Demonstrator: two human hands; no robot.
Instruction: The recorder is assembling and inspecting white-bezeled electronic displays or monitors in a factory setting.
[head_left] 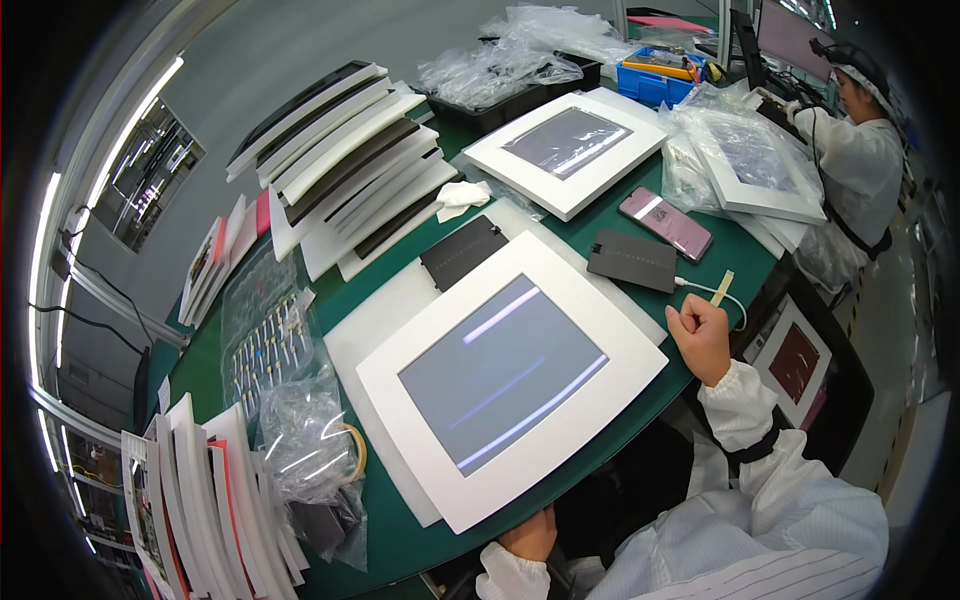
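Two hands frame a white-framed display panel [512, 375] that lies flat, glass up, on a white foam sheet [372, 325] on the green table [590, 225]. The left hand [530, 535] rests at the panel's near edge, touching or just under its rim; its fingers are mostly hidden, so whether it is grasping the frame or only steadying it cannot be told. The right hand [700, 335] sits just beside the panel's right corner, clenched around a small flat cream-coloured stick [721, 287], probably a scraping or prying tool.

By its look the panel is stiff and moderately heavy, with a smooth, slippery grey screen that would mark or crack easily. The safer hold is on the broad white frame at two opposite edges, fingers kept off the glass and the panel kept level.

Beyond the panel lie two dark rectangular boards [463, 251] [632, 260], a pink phone [665, 223] with a white cable, and a second white-framed panel [565, 150]. To the left stand stacked trays of frames [345, 160], a clear bag of small parts [268, 345] and crumpled plastic bags. A black tray [500, 105] and a blue bin [655, 82] sit at the far side, where another person in white clothing [860, 150] works at a separate station.
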